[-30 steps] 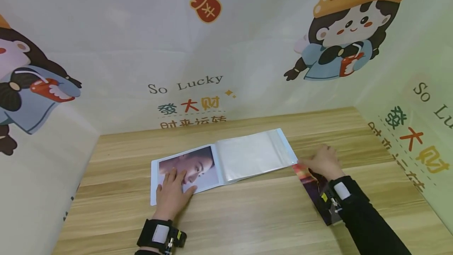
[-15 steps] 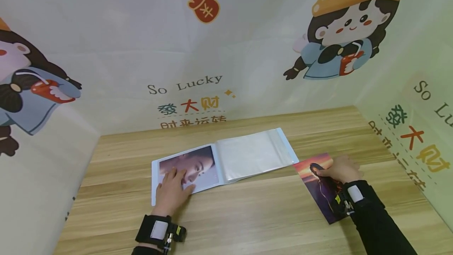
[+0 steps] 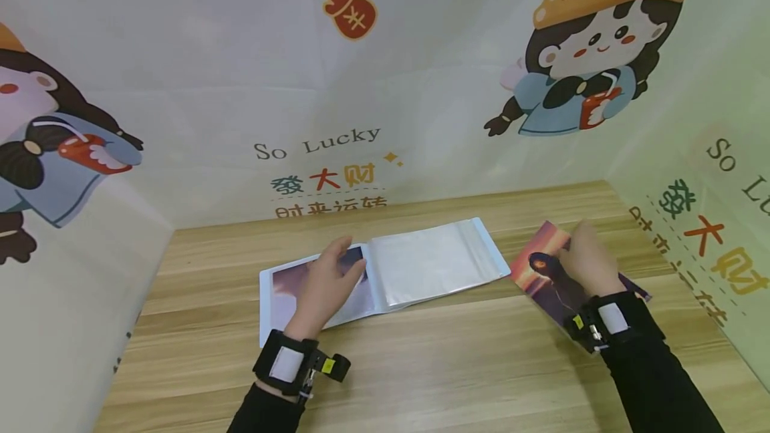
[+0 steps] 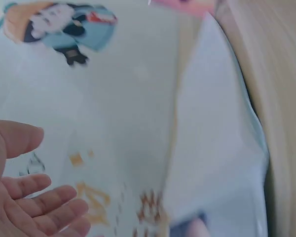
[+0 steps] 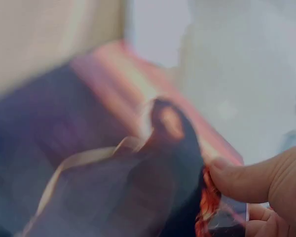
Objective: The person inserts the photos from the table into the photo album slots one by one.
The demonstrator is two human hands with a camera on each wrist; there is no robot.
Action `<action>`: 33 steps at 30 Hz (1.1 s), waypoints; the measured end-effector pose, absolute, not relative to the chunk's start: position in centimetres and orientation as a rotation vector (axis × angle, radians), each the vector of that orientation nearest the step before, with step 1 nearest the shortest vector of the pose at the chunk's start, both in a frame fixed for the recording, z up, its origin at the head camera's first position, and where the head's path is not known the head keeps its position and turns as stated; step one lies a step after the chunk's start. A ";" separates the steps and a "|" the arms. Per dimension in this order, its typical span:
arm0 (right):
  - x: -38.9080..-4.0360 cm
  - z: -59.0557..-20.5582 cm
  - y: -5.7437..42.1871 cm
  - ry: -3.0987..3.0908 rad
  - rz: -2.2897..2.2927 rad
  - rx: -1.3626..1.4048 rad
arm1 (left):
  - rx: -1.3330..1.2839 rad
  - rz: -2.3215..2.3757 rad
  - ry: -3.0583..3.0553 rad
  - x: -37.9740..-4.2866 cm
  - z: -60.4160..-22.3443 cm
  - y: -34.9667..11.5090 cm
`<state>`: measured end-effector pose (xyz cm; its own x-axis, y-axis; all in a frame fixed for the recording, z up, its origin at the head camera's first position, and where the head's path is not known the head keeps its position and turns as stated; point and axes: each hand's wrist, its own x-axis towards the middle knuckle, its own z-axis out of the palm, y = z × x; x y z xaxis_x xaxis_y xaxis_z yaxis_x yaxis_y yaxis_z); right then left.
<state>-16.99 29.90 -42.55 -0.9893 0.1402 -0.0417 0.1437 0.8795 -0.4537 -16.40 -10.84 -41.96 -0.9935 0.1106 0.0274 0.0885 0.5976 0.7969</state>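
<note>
A photo album lies spread out on the wooden table, its right page a blank clear sleeve. Its left page carries a portrait photo, partly covered by my left hand. That hand hovers over the page with fingers loosely extended and nothing in its grasp; the left wrist view shows the fingers apart from the album. To the right of the album, my right hand pinches a loose sunset-coloured photo by its edge. In the right wrist view the thumb presses on the photo's face.
Printed cloth walls with cartoon figures and lettering enclose the table at the back and both sides. Each wrist wears a black strap with a small camera.
My left hand has lifted off the portrait and moved right. The right hand has shifted its hold to the photo's right side and turned the photo, raising it off the table.
</note>
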 end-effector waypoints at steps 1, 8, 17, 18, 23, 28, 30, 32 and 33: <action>-17.1 -41.5 29.3 3.088 -0.714 0.199 | 0.205 1.454 2.725 -16.5 -41.4 -10.2; -17.7 -34.7 22.1 3.299 -0.586 -0.234 | 0.464 1.615 2.446 -17.3 -38.9 -6.0; -18.6 -32.9 13.9 3.104 -0.802 -0.977 | 0.242 1.753 2.278 -18.4 -39.1 -4.8; -18.9 -33.2 13.7 3.103 -0.822 -0.996 | 0.193 1.787 2.276 -18.4 -39.3 -5.2; -20.3 -36.1 14.1 3.170 -0.779 -0.943 | -0.147 2.056 2.007 -19.0 -39.8 -10.1; -20.5 -42.1 16.8 3.053 -0.394 -0.952 | -0.332 2.129 1.635 -19.5 -39.9 -17.1; -20.3 -44.6 18.1 2.968 -0.303 -0.968 | -0.367 2.100 1.622 -19.4 -40.2 -19.2; -20.0 -46.5 19.3 2.905 -0.274 -0.951 | -0.398 2.043 1.668 -19.2 -40.5 -20.9; -19.9 -47.2 19.8 2.886 -0.276 -0.946 | -0.416 2.017 1.689 -19.1 -40.7 -21.5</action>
<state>-19.93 19.81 -47.22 -0.8037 -0.5942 -0.0306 -0.5776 0.7915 -0.1995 -19.14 -21.51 -40.72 -0.8418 0.1613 -0.5151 -0.5355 -0.1288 0.8347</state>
